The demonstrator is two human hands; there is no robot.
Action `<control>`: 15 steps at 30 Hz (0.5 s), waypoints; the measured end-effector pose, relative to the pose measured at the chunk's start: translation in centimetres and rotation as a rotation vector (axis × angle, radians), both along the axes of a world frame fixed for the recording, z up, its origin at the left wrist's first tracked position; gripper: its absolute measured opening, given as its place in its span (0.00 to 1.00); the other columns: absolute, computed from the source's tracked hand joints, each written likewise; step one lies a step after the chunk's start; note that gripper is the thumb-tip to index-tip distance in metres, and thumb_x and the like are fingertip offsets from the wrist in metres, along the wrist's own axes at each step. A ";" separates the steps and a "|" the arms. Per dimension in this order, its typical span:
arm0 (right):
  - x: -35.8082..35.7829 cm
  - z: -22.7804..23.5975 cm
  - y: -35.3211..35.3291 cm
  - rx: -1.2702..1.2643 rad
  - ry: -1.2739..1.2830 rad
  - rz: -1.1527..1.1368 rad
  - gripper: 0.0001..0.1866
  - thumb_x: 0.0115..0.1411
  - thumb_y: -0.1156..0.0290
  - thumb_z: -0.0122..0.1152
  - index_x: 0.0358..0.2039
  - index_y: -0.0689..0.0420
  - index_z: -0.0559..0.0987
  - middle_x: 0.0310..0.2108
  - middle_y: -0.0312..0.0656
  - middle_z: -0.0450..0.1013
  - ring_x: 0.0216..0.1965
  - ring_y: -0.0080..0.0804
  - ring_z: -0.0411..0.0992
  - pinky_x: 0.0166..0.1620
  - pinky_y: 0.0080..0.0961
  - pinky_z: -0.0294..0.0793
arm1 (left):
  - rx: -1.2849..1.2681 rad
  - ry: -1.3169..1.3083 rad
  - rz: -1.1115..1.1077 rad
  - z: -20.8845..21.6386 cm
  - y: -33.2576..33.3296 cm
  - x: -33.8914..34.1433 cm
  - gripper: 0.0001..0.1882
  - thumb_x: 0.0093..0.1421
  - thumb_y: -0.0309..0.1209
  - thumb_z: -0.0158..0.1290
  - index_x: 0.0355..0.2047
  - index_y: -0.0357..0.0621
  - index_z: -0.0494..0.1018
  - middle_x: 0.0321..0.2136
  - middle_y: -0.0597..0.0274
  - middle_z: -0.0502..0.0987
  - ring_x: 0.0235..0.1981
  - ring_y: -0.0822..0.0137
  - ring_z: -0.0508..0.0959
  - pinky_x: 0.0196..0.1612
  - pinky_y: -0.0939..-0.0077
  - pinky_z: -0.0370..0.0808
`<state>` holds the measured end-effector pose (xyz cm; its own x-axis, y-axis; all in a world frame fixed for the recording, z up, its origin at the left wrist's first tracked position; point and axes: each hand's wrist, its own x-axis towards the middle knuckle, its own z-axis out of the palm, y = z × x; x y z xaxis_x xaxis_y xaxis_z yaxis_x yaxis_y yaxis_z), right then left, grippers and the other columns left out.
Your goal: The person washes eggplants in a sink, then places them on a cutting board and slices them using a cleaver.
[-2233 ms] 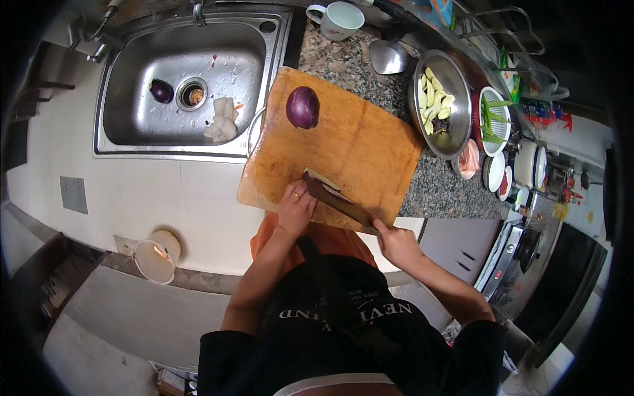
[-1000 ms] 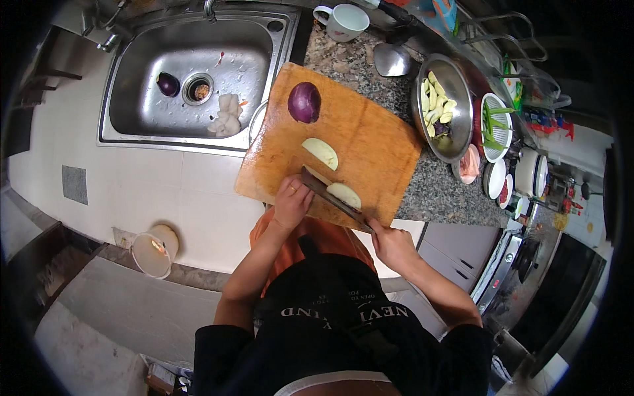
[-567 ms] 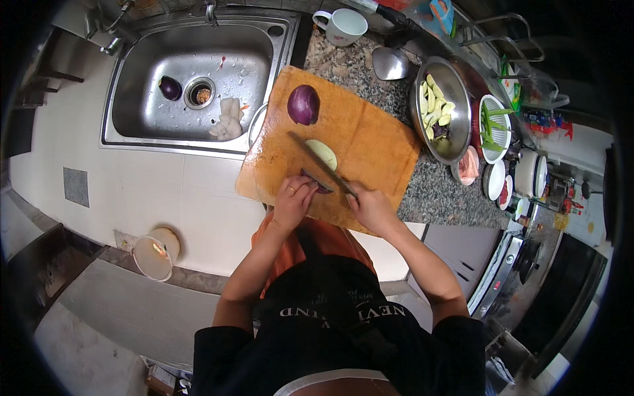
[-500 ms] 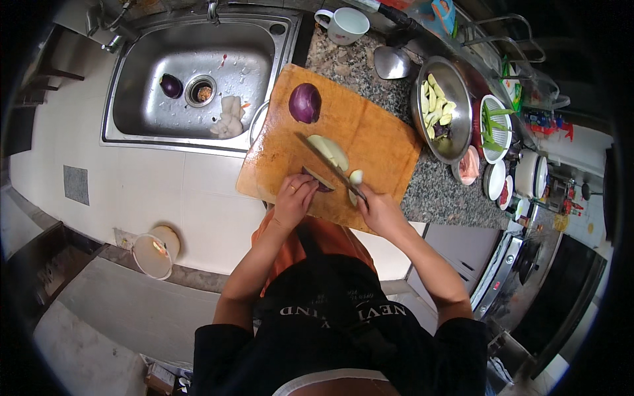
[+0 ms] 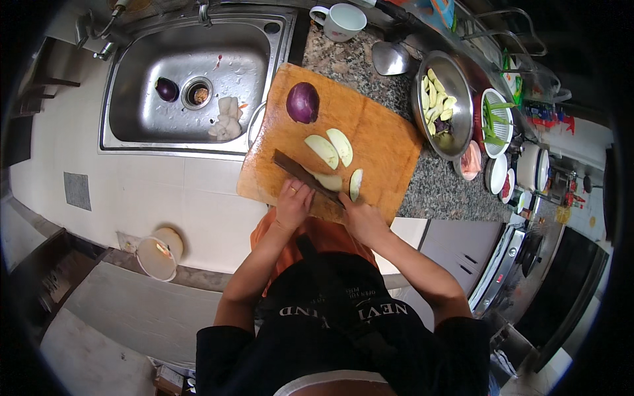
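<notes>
My right hand (image 5: 363, 221) is closed round the handle of a kitchen knife (image 5: 300, 173), whose dark broad blade slants across the wooden cutting board (image 5: 383, 142). Close to the blade, my left hand (image 5: 294, 203) has its fingers bent together, pressing down on a piece of eggplant mostly hidden by fingers and knife. Just beyond the blade lies a pale cut eggplant slice (image 5: 328, 180). Two eggplant wedges (image 5: 331, 148) rest side by side farther up, and a narrow one (image 5: 356, 185) sits near my right hand. A purple eggplant chunk (image 5: 303, 103) stands toward the board's far end.
Left of the board is a steel sink (image 5: 152, 66) holding a small eggplant (image 5: 167, 89) and a whitish clump (image 5: 227, 119). To the right are a metal bowl of eggplant pieces (image 5: 441, 96), a green-vegetable basket (image 5: 496, 125) and raw meat (image 5: 470, 162). A spatula (image 5: 391, 58) and mug (image 5: 345, 22) stand behind.
The knife has moved left and nearer to my left hand. A wedge that leaned by the blade now lies separated, and another slice shows beyond the blade. My right hand came slightly left and nearer.
</notes>
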<state>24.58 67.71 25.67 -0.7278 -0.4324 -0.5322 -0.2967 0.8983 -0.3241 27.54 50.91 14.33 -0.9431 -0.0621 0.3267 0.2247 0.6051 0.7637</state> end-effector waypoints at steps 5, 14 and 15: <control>-2.4 1.0 -0.3 -0.060 0.010 -0.068 0.14 0.53 0.73 0.46 0.41 0.58 0.69 0.16 0.56 0.69 0.21 0.56 0.70 0.26 0.49 0.69 | 0.027 0.063 0.003 1.0 -0.3 -1.5 0.07 0.43 0.22 0.56 0.26 0.42 0.72 0.29 0.59 0.72 0.33 0.59 0.71 0.37 0.70 0.70; 0.9 4.4 1.9 0.092 -0.137 -0.035 0.18 0.53 0.73 0.48 0.46 0.61 0.68 0.19 0.56 0.71 0.23 0.53 0.71 0.27 0.47 0.71 | 0.000 0.062 0.004 0.5 -0.5 -0.7 0.07 0.42 0.21 0.56 0.22 0.41 0.69 0.25 0.58 0.69 0.32 0.56 0.69 0.36 0.69 0.70; 1.0 3.7 1.8 0.050 -0.085 -0.030 0.18 0.52 0.73 0.48 0.45 0.61 0.68 0.20 0.56 0.71 0.23 0.53 0.71 0.27 0.47 0.71 | 0.001 0.061 0.004 0.6 -0.4 -0.7 0.07 0.42 0.21 0.56 0.22 0.41 0.69 0.25 0.58 0.69 0.32 0.56 0.69 0.36 0.69 0.69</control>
<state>25.63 69.55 29.40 -0.6912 -0.3820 -0.6134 -0.2423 0.9222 -0.3014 26.84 50.46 14.91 -0.9211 -0.0656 0.3837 0.2688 0.6056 0.7490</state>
